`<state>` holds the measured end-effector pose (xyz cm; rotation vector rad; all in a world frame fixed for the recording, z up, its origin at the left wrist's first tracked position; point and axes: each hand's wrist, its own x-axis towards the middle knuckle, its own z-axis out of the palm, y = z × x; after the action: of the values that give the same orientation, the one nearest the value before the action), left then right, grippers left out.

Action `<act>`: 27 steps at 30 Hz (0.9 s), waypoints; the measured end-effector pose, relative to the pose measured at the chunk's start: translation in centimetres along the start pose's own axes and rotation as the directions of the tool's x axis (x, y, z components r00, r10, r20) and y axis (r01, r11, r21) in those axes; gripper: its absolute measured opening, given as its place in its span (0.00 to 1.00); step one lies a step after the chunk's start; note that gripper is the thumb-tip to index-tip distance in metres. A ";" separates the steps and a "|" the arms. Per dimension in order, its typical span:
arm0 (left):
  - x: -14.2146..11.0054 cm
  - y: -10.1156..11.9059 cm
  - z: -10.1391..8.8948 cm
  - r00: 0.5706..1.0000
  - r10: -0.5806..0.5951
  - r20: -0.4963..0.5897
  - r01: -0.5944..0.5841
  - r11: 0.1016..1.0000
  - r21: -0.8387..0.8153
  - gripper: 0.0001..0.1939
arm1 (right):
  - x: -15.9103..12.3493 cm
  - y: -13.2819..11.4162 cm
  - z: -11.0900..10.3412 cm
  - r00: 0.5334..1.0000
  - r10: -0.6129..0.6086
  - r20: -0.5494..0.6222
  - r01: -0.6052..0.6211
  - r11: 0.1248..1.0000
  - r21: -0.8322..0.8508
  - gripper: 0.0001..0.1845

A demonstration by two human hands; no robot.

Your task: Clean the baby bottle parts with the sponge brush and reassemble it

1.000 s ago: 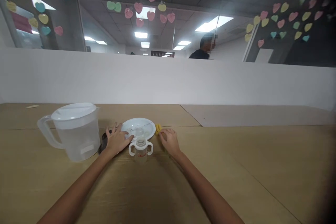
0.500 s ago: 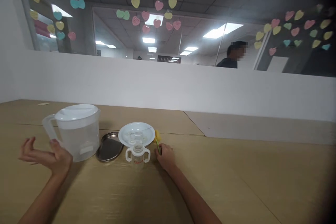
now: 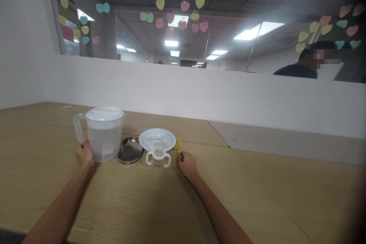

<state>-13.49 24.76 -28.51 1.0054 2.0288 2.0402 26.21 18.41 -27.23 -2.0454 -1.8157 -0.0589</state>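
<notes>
My left hand (image 3: 85,154) is at the lower left of a clear plastic pitcher (image 3: 104,137) with a white lid, its fingers curled in by the lower end of the handle and partly hidden. My right hand (image 3: 188,163) is closed round a thin green stick with a yellow head (image 3: 177,146), which lies beside the white plate. Between the hands stands a small clear bottle (image 3: 158,162) with a white handle on each side. Behind it, the white plate (image 3: 143,145) holds clear pieces too indistinct to name. A shiny metal tray (image 3: 130,151) lies between pitcher and plate.
The wooden table (image 3: 257,190) meets a white wall (image 3: 160,87), with a grey panel (image 3: 274,141) at the back right. A small pale flat piece (image 3: 67,106) lies far left. Past the window, a person (image 3: 303,65) is at the right.
My left hand, open with fingers spread before, has moved right and curled in against the pitcher. The right hand keeps hold of the green stick. The view has shifted; the person is farther right.
</notes>
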 end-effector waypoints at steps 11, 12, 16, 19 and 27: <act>-2.8 5.1 -1.4 0.964 0.250 0.092 -0.260 0.959 0.111 0.18 | 0.0 -0.6 -0.2 0.999 -0.035 0.007 0.035 0.999 -0.031 0.13; -3.0 5.4 -1.5 0.959 0.269 0.094 -0.279 0.951 0.130 0.18 | 0.0 -0.6 -0.2 0.999 -0.035 0.009 0.035 0.999 -0.035 0.13; -2.4 6.4 -1.6 0.951 0.288 0.110 -0.304 0.934 0.186 0.18 | 0.2 -0.5 0.0 0.999 -0.038 0.002 0.038 0.999 -0.035 0.12; -1.2 7.6 -1.5 0.931 0.329 0.154 -0.360 0.897 0.256 0.18 | 0.3 -0.3 0.3 0.999 -0.042 -0.006 0.041 0.999 -0.029 0.12; -0.2 11.3 -1.2 0.869 0.413 0.273 -0.487 0.810 0.327 0.21 | 0.2 -0.3 0.2 0.999 -0.039 -0.003 0.039 0.999 -0.031 0.13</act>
<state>-9.74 22.36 -18.09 1.8436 2.3034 1.6388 25.85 18.68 -27.30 -2.0296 -1.8638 -0.1014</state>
